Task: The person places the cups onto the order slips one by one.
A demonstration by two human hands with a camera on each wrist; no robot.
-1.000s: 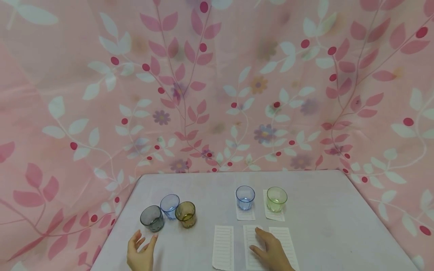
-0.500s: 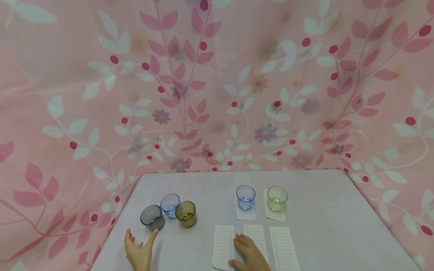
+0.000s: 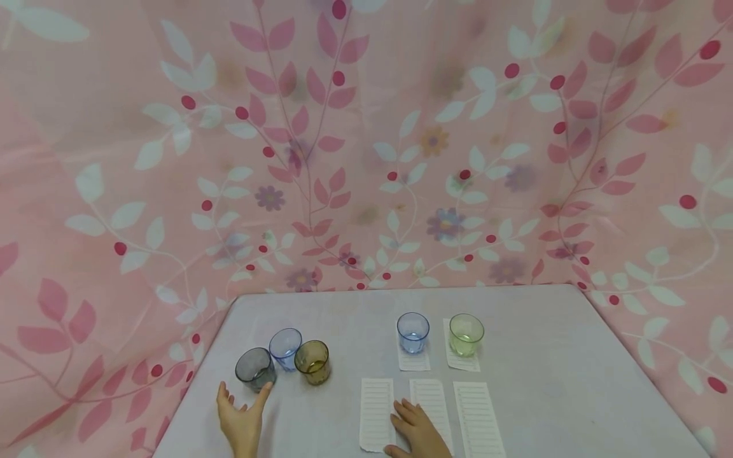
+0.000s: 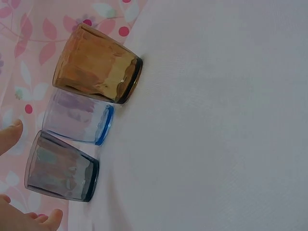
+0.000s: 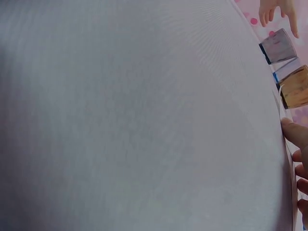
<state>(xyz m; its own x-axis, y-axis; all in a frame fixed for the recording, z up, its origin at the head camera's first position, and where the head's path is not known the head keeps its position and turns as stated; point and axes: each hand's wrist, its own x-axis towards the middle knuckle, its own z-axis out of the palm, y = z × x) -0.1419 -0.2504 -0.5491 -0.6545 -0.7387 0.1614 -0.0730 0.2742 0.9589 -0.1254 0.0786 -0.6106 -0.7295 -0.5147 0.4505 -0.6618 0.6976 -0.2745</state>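
My left hand point(image 3: 243, 423) is held with thumb and fingers spread just in front of a grey glass tumbler point(image 3: 255, 370). In the left wrist view, its thumb point(image 4: 10, 135) and fingertips lie either side of that grey tumbler point(image 4: 62, 168), with a gap around it. A blue tumbler point(image 3: 285, 345) and an amber tumbler point(image 3: 312, 366) stand close beside the grey one. My right hand point(image 3: 422, 434) is low over the table, its extended fingers overlapping the left paper strip point(image 3: 376, 413) and the middle paper strip point(image 3: 429, 393).
Another paper strip point(image 3: 480, 420) lies to the right of the right hand. Farther back, a blue tumbler point(image 3: 413, 336) and a green tumbler point(image 3: 466, 336) each stand on their own paper strip. A pink floral curtain point(image 3: 366, 159) rises behind the white table point(image 3: 550, 356).
My right hand has moved left, from the middle and right strips to between the left and middle ones. The left thumb and fingers have spread wider by the grey tumbler.
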